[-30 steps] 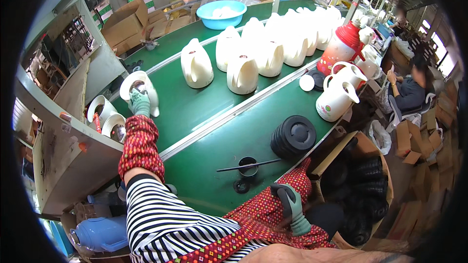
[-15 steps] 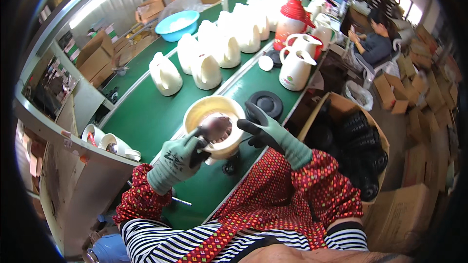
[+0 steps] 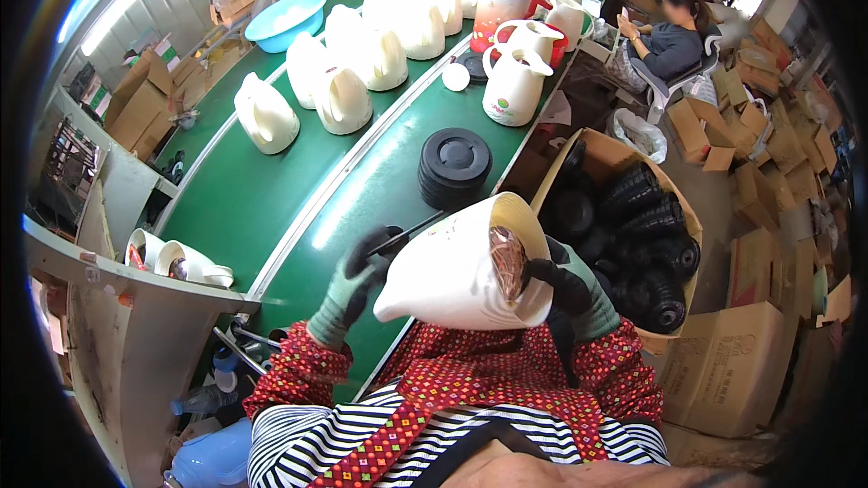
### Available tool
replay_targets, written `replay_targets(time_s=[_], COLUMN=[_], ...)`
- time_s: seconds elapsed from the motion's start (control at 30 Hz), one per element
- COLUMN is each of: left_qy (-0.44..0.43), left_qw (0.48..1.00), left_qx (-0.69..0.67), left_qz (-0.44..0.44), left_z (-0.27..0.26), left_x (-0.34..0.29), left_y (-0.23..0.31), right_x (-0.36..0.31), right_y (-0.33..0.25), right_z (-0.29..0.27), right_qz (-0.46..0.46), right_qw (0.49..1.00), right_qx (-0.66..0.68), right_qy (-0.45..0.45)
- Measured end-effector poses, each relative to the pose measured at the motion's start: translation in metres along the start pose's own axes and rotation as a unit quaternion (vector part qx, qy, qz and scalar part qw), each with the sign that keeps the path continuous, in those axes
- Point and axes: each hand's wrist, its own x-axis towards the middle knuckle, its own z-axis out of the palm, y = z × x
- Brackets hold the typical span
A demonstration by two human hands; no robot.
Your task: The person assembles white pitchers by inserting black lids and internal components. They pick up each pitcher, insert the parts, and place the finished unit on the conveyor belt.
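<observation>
Above the green belt (image 3: 271,208), both hands now grip the cream jug shell (image 3: 452,271) turned sideways, left hand (image 3: 357,276), right hand (image 3: 565,285).

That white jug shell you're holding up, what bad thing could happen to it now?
The white jug shell lies tilted on its side between the left hand and the right hand, off the green belt. If either grip loosens, it might drop and its shiny liner could break. It could also knock the black cap stack.
</observation>
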Motion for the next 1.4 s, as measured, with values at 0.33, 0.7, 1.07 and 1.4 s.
replay_targets(time_s=[0.33, 0.7, 1.07, 1.4], left_qy=[-0.113, -0.065, -0.082, -0.137], left_qw=[0.992, 0.990, 0.990, 0.985], left_qx=[-0.058, -0.118, -0.112, -0.109], left_qz=[-0.015, -0.048, -0.007, -0.002], left_z=[0.020, 0.014, 0.026, 0.074], left_x=[-0.013, -0.012, 0.006, 0.019], left_y=[-0.019, -0.027, -0.018, -0.025], right_x=[0.074, 0.267, 0.120, 0.004], right_y=[-0.011, 0.012, -0.015, -0.002], right_z=[0.039, 0.002, 0.026, 0.018], right_qz=[-0.042, -0.034, -0.288, -0.299], right_qw=[0.979, 0.628, 0.872, 0.874], right_qx=[-0.186, -0.771, -0.396, -0.377], right_qy=[-0.071, 0.103, 0.000, 0.069])
